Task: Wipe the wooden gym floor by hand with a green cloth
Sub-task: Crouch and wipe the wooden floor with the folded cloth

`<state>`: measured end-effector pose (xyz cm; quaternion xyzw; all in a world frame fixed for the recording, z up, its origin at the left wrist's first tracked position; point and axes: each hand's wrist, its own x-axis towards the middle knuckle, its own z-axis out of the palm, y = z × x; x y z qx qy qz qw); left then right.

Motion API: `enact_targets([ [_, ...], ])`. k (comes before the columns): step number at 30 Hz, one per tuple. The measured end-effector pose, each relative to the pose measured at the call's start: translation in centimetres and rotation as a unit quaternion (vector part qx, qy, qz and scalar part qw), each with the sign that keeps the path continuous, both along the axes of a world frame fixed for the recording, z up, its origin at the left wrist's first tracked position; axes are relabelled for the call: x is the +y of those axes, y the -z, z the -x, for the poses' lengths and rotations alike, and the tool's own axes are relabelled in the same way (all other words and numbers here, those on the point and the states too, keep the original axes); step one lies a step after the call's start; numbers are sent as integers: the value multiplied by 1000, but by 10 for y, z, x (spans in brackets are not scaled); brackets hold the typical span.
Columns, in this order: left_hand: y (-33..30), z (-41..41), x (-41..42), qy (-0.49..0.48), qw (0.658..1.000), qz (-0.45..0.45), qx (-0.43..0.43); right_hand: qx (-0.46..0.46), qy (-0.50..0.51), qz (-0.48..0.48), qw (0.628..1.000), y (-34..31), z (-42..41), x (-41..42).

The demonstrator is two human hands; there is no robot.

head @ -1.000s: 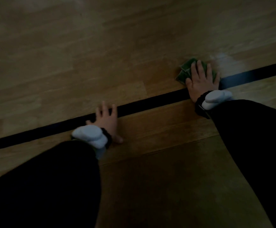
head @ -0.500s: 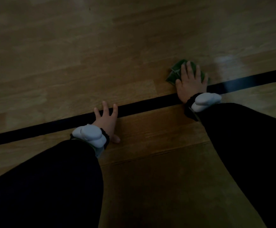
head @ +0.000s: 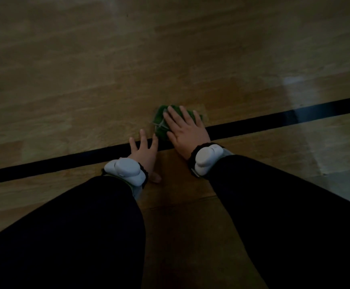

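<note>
Your right hand (head: 185, 130) lies flat on the green cloth (head: 159, 125) just above the centre of the frame, fingers straight and spread, pressing the cloth to the wooden gym floor (head: 86, 80); this grip is released, a flat press and not a clench. The cloth sits on the upper edge of the black court line (head: 274, 119), which crosses the frame from lower left to upper right, and its lower left corner lies just beside the fingertips of your left hand (head: 144, 150). The left hand rests on the floor across the line with fingers splayed, holding nothing, evidently as a brace.

The step in hand appears to be a wiping stroke along the boards beside the line. The next move calls for steady downward pressure through the palm while the cloth slides, and for room beside the bracing hand, since the two are nearly touching.

The cloth is soft, folded to a rough rectangle, with a pale seam or edge visible at its left side. The floor is smooth varnished plank with a pale sheen at the right of the frame. A white, rounded, hard-shelled wrist device (head: 206, 158) on a dark band sits on each wrist, above dark sleeves (head: 284, 215).
</note>
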<state>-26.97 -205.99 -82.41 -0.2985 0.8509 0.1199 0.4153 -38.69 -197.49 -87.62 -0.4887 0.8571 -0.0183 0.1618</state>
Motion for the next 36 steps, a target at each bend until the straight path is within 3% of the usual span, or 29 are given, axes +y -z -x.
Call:
enact_targets([
  [6, -4, -2, -4, 13, 1000, -11, 11, -8, 90, -22, 996, -9, 47, 28],
  [11, -5, -2, -4, 14, 1000, -17, 17, 3, 234, -35, 972, -10, 108, 83],
  [16, -5, 3, 1, 11, 1000, -5, 14, 34, 266, -32, 963, -7, 95, 91],
  [27, -6, 12, 6, 14, 999, 33, -17, 6, 55, -42, 998, -13, -3, 93],
  [32, -10, 18, 14, -15, 999, 32, -11, -23, -7, -37, 999, -17, -54, 97],
  [36, -10, 15, 13, 0, 999, 41, -32, -25, -38, -16, 999, -14, -49, 106],
])
